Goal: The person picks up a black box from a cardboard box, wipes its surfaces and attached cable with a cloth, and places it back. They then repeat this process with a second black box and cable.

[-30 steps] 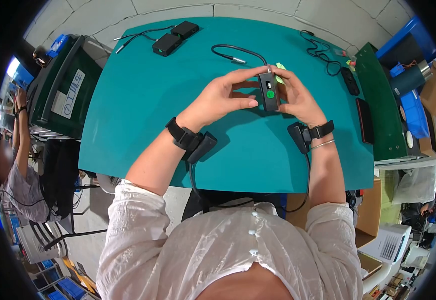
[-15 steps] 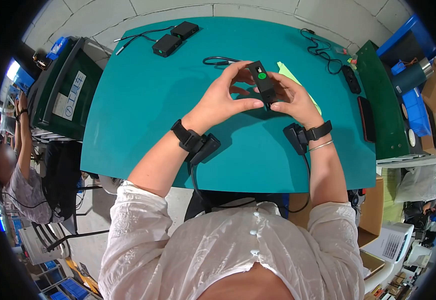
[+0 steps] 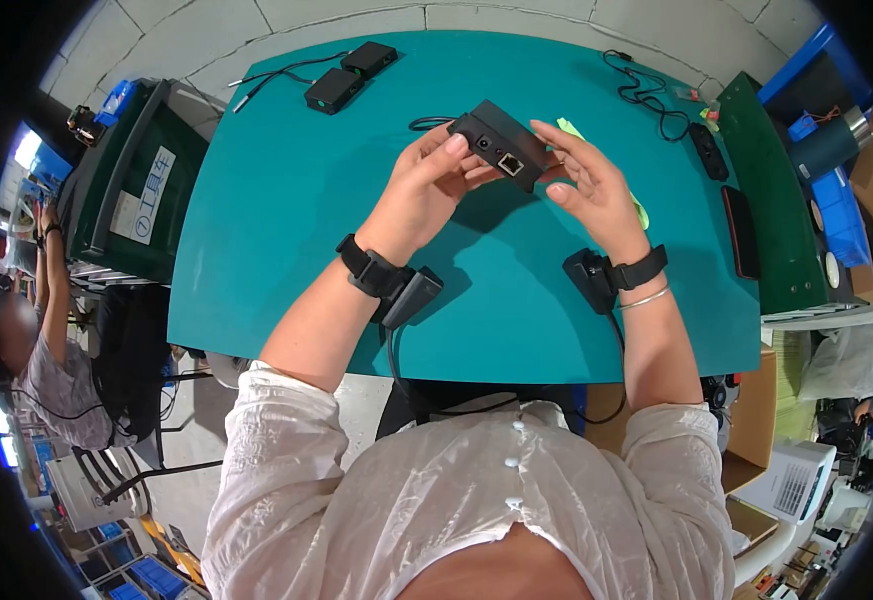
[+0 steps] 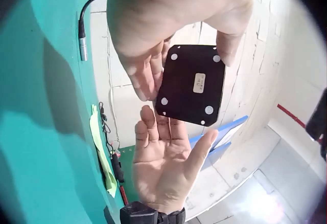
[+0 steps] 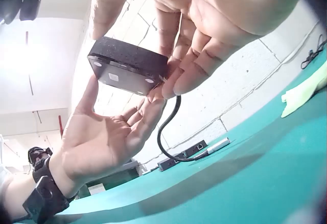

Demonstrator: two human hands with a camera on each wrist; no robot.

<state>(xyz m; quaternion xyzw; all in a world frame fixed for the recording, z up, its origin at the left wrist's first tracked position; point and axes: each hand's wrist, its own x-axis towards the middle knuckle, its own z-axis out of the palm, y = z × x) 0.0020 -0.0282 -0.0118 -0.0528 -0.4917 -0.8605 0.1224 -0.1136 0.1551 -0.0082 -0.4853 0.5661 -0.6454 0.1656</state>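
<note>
A small black electronic box [image 3: 496,140] is held up over the table, its side with a network port and a round socket facing the head camera. My left hand [image 3: 414,200] grips it between thumb and fingers at its left end. The left wrist view shows the flat underside [image 4: 186,86], with round pale feet and a small label. My right hand [image 3: 596,195] is beside the box's right end, thumb and fingers spread, fingertips close to it. From the box hangs a black cable [image 5: 164,132] ending in a metal plug [image 5: 218,145].
Two similar black boxes [image 3: 333,90] with cables lie at the back left. Behind my right hand is a light green strip [image 3: 569,128]. A cord with a black adapter [image 3: 706,152] and a dark flat slab [image 3: 739,232] lie right, beside a green cabinet [image 3: 781,220]. Another person sits left.
The box has turned from its narrow face with the green sticker to the side with the ports. My left thumb has moved up onto it, and my right fingers have opened away.
</note>
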